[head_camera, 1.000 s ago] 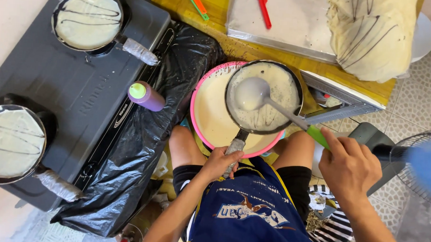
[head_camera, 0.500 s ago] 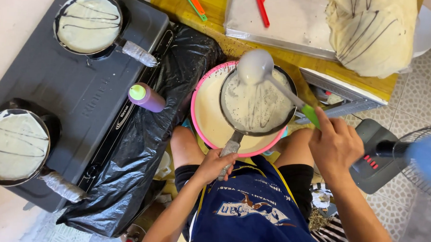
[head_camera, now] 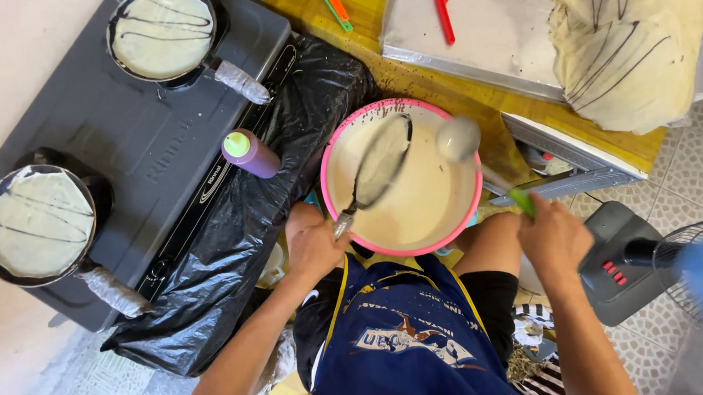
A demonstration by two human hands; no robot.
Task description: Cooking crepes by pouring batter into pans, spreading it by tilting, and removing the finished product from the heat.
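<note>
The left hand is gripping the handle of a small frying pan, fingers wrapped tight around it, and is holding the pan tipped steeply on its edge over a pink bowl of pale batter. The pan is sitting at about one o'clock from that hand, its batter-coated face turned toward the bowl's middle. The right hand is clenched around the green handle of a ladle, whose rounded cup is hanging over the bowl's far side, at about ten o'clock from the hand and just beside the tilted pan, not touching it. The two hands are sitting well apart, one at each side of the bowl's near rim, with the bowl lying between them at twelve o'clock from the person's blue apron.

At nine o'clock from the bowl, a purple squeeze bottle with a green cap is lying on a black plastic sheet. Beyond it a grey stove is carrying two more pans, each holding a pale crepe streaked with dark lines. At one o'clock from the bowl, a stack of crepes is resting on a metal tray. A fan is standing at three o'clock.
</note>
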